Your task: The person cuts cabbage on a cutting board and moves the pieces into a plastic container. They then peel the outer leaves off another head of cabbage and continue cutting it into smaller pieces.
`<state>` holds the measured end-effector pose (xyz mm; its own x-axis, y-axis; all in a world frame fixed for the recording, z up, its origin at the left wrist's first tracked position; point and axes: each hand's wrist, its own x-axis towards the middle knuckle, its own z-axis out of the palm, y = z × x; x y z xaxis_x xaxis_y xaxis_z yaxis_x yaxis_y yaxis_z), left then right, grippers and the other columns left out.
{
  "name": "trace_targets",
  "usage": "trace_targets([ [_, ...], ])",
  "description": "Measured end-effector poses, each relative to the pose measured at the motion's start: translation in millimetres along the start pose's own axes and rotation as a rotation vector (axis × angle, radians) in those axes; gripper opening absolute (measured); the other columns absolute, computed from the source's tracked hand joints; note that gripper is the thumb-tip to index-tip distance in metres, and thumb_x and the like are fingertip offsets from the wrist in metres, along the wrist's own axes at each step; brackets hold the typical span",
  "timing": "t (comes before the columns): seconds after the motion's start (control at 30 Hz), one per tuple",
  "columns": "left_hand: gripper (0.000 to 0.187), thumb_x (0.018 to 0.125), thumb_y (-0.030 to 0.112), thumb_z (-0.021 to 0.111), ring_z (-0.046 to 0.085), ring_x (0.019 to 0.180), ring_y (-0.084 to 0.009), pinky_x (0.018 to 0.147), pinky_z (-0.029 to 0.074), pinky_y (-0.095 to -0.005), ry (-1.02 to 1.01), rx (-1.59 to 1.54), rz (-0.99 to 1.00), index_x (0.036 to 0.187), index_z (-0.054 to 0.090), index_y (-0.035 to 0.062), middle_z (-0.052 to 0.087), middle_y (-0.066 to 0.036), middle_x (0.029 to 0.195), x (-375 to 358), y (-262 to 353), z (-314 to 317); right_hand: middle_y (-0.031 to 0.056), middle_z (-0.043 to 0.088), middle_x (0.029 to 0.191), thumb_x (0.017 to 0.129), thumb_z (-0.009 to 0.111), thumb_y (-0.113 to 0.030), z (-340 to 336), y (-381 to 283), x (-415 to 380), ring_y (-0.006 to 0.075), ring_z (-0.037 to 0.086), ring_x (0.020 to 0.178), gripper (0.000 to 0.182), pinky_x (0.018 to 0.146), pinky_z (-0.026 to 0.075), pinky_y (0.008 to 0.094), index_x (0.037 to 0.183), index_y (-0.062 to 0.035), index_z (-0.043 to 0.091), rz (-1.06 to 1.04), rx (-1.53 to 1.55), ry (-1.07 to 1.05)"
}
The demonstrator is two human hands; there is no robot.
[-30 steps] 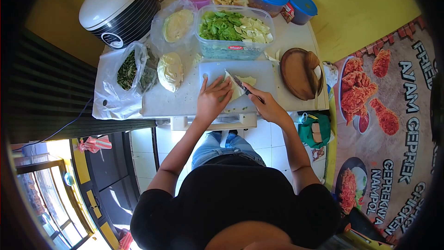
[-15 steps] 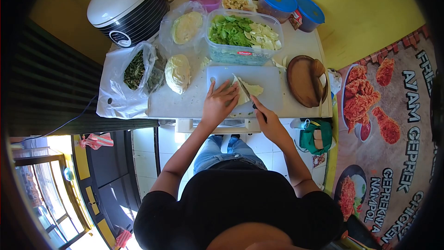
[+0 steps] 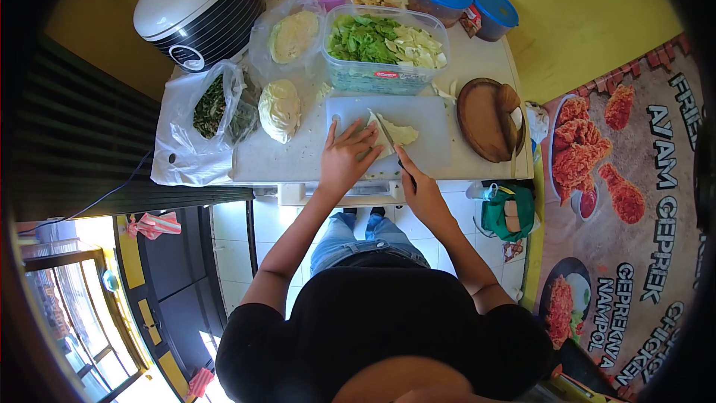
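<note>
In the head view, the left hand lies with fingers spread on a pale cabbage leaf, while the right hand is closed around the handle of a knife, its blade at the leaf. The leaf lies on a white cutting board on the desk, between a cabbage head and a round wooden dish, near a clear container.

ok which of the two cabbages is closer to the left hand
The bare cabbage left of the cutting board; the other cabbage sits farther back, with clear plastic around it.
</note>
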<state>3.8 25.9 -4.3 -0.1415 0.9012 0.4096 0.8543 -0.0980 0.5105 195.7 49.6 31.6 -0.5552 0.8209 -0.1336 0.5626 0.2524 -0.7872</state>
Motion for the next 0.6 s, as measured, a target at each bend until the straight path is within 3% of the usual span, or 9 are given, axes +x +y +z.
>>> trace_targets([
  [0.1, 0.029, 0.085, 0.031, 0.068, 0.054, 0.122, -0.0224, 0.112, 0.025, -0.0513, 0.008, 0.009, -0.001, 0.108, 0.072, 0.0138, 0.065, 0.0, 0.121, -1.2, -1.0, 2.1, 0.0217, 0.057, 0.065, 0.097, 0.046, -0.011, -3.5, 8.1, -21.4, 0.0354, 0.061, 0.058, 0.055, 0.061, 0.049, 0.0397, 0.149, -0.0237, 0.031, -0.034, 0.016, 0.004],
  [0.17, 0.029, 0.085, 0.03, 0.068, 0.054, 0.123, -0.0232, 0.112, 0.024, -0.0524, 0.0, -0.003, -0.002, 0.108, 0.072, 0.014, 0.065, -0.001, 0.122, -2.1, -1.6, 2.6, 0.0141, 0.047, 0.061, 0.097, 0.047, -0.008, -5.7, 6.5, -33.3, 0.0147, 0.046, 0.056, 0.055, 0.061, 0.044, 0.0283, 0.148, -0.0237, 0.034, 0.059, 0.004, -0.034],
  [0.2, 0.029, 0.084, 0.03, 0.069, 0.053, 0.124, -0.024, 0.112, 0.023, -0.0535, -0.004, -0.009, -0.003, 0.108, 0.072, 0.0142, 0.065, -0.001, 0.122, -1.4, -2.1, 2.2, 0.0141, 0.047, 0.061, 0.097, 0.047, -0.008, -4.8, 8.0, -37.0, 0.0147, 0.046, 0.056, 0.055, 0.061, 0.044, 0.0283, 0.148, -0.0237, 0.034, 0.057, 0.004, -0.031],
  [0.27, 0.03, 0.085, 0.029, 0.068, 0.051, 0.126, -0.0243, 0.112, 0.022, -0.0541, -0.002, 0.0, -0.003, 0.11, 0.072, 0.0145, 0.064, -0.001, 0.123, -2.1, -1.7, 1.0, 0.0174, 0.057, 0.062, 0.098, 0.046, -0.012, -2.2, 12.1, -41.3, 0.0311, 0.061, 0.055, 0.054, 0.058, 0.049, 0.038, 0.148, -0.0238, 0.033, 0.022, 0.007, -0.017],
  [0.3, 0.03, 0.086, 0.029, 0.068, 0.05, 0.127, -0.0246, 0.112, 0.02, -0.0547, -0.002, 0.005, -0.005, 0.112, 0.071, 0.0148, 0.064, -0.001, 0.124, -2.1, -1.1, 0.6, 0.0174, 0.057, 0.062, 0.098, 0.046, -0.012, -2.2, 12.3, -40.6, 0.0311, 0.061, 0.055, 0.054, 0.058, 0.049, 0.038, 0.148, -0.0238, 0.033, 0.018, 0.007, -0.013],
  [0.37, 0.03, 0.087, 0.028, 0.066, 0.05, 0.127, -0.025, 0.112, 0.021, -0.0554, 0.01, 0.012, -0.002, 0.113, 0.07, 0.0145, 0.064, -0.001, 0.123, -2.1, 0.1, -1.8, 0.0127, 0.05, 0.06, 0.098, 0.047, -0.01, -3.6, 12.7, -38.2, 0.0128, 0.046, 0.056, 0.054, 0.062, 0.044, 0.028, 0.148, -0.0255, 0.034, 0.019, 0.08, -0.004],
  [0.5, 0.03, 0.088, 0.024, 0.064, 0.049, 0.128, -0.0262, 0.111, 0.021, -0.0571, 0.006, 0.04, -0.02, 0.116, 0.068, 0.015, 0.064, -0.001, 0.124, -5.8, -8.1, -12.5, 0.0126, 0.051, 0.063, 0.098, 0.047, -0.011, -8.7, 15.5, -31.5, 0.0119, 0.045, 0.057, 0.053, 0.061, 0.044, 0.0281, 0.148, -0.0256, 0.035, 0.05, 0.064, -0.007],
  [0.6, 0.029, 0.088, 0.022, 0.064, 0.048, 0.128, -0.0269, 0.112, 0.019, -0.0576, 0.015, 0.047, -0.061, 0.116, 0.069, 0.0156, 0.064, -0.001, 0.124, -8.5, -17.5, -25.5, 0.0133, 0.06, 0.075, 0.098, 0.048, -0.012, -14.5, 17.2, -27.5, 0.0107, 0.045, 0.061, 0.051, 0.064, 0.044, 0.0277, 0.147, -0.0258, 0.037, 0.077, 0.096, -0.032],
])
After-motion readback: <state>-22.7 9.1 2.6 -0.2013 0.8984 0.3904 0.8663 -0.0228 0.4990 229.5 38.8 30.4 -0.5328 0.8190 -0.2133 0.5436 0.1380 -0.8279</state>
